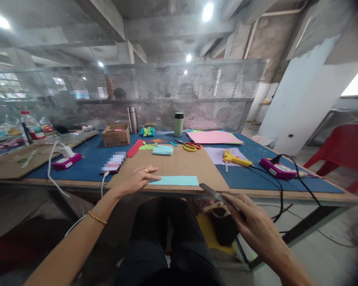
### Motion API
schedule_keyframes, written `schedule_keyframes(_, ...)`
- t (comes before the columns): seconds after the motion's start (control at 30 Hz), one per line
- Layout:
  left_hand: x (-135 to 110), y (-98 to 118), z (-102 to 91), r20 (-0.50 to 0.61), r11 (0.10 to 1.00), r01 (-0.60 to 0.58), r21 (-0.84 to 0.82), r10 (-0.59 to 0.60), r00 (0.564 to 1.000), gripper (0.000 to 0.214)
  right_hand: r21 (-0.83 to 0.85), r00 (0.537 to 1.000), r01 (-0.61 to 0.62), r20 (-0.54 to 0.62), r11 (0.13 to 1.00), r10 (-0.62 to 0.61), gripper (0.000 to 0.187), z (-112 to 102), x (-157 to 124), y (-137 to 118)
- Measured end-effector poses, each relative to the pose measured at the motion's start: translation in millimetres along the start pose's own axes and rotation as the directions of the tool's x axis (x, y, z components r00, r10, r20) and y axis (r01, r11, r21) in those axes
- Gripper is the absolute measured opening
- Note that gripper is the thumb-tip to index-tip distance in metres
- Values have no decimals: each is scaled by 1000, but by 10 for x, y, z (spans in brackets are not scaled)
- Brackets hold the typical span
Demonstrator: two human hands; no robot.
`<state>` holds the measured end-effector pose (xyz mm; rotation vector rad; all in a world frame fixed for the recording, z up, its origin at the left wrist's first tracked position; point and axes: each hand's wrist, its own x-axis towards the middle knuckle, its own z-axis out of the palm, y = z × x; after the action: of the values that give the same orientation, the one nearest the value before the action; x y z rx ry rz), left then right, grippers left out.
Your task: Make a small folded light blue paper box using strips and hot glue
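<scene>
A light-blue paper strip (179, 180) lies flat along the front of the brown cardboard sheet (197, 167). My left hand (141, 176) rests at the strip's left end, fingers stretched out and the index fingertip touching the paper. In my right hand (250, 212), just off the table's front edge, is a flat grey metal strip (210, 191); I cannot tell if it is a blade or a ruler. Its tip comes close to the paper strip's right end. Farther back on the cardboard are a folded light-blue paper (162, 150), green paper leaves (147, 146) and scissors (191, 146).
A yellow glue gun (237, 159) lies on purple paper, its cord running to a purple power strip (277, 169). On the left are a phone (113, 163) and another purple power strip (67, 161). Behind stand a cardboard box (116, 136) and a green bottle (178, 125).
</scene>
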<state>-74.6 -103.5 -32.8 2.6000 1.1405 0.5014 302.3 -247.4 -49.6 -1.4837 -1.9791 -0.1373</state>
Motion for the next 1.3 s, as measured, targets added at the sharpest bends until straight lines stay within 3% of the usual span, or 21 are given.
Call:
schedule_keyframes(0.4, 0, -3, 8, 0, 1000, -4, 3, 4, 1000, 39, -14, 1000, 8, -29, 1000, -9, 34, -18, 165, -26)
schedule_keyframes(0.67, -2, 4, 7, -1, 1000, -10, 16, 10, 1000, 40, -116, 992, -75, 95, 990, 87, 35, 195, 419, 70)
schedule_keyframes(1.3, -1, -6, 15, 2, 1000, 3, 26, -3, 1000, 38, -47, 993, -93, 69, 995, 96, 33, 256, 399, 109)
